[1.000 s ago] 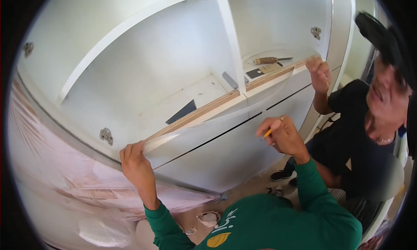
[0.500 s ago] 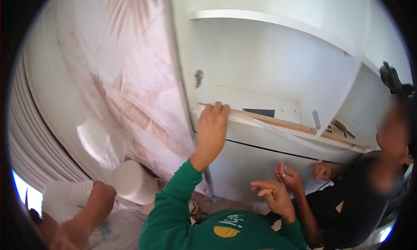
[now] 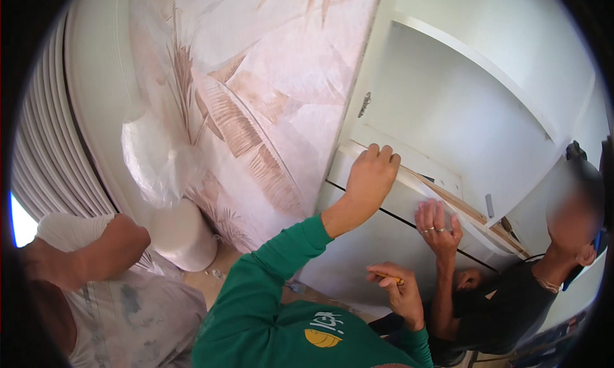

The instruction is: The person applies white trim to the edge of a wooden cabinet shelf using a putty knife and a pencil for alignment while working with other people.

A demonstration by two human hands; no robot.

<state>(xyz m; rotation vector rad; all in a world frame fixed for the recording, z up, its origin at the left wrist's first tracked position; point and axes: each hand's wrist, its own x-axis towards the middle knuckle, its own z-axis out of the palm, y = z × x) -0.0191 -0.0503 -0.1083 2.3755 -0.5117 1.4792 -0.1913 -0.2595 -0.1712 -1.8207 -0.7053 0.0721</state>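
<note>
My left hand (image 3: 374, 182) curls its fingers over the top of a long thin wooden strip (image 3: 448, 198) along the front edge of a white cabinet (image 3: 342, 230). The strip slants down to the right. A short yellow stick that looks like a pencil (image 3: 391, 279) sits between the fingers of my right hand (image 3: 403, 294), held in front of the lower cabinet front. Close by, a co-worker's ringed hand (image 3: 438, 230) is raised beside the strip, fingers upward. That person's other hand (image 3: 469, 280) is lower down, partly hidden.
A second person in a stained pale shirt (image 3: 134, 310) is at my left. Beyond stand a plastic-wrapped bundle (image 3: 150, 160) and a pale round pouf (image 3: 185, 237), against a leaf-patterned wall (image 3: 256, 137). Above the strip is the open cabinet compartment with a curved-looking shelf (image 3: 480, 64).
The view has turned, so the cabinet appears farther right. The co-worker's ringed hand has risen toward the strip. My left hand keeps its hold, and the yellow pencil stays in my right.
</note>
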